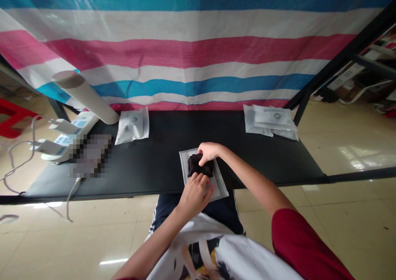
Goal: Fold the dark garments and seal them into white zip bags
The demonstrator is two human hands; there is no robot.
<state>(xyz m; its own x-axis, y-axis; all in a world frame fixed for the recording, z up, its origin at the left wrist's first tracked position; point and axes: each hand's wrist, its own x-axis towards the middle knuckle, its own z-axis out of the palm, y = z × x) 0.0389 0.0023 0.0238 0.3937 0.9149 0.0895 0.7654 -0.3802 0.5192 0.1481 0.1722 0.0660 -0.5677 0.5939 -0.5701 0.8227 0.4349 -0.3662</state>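
Note:
A small bundle of folded black cloth (pixel 195 164) lies on a flat, pale see-through plastic bag (pixel 220 185) at the table's front edge. From the far right side, my right hand (pixel 209 151) reaches over the cloth and pinches its upper right part between thumb and fingers. My left hand (pixel 194 191) is on the near side, its fingertips resting against the cloth's lower edge. The left thumb sticks out to the right over the bag, apart from the fingers. The bag's near end hangs a little past the table edge.
Several packed white bags (pixel 272 121) are stacked at the back right of the black table (pixel 167 135). Another packed bag (pixel 133 124) lies back left, beside a tilted-looking pale bottle (pixel 88 98), a power strip (pixel 72 133) with chargers, and a blurred-out phone (pixel 91 155) with a cable.

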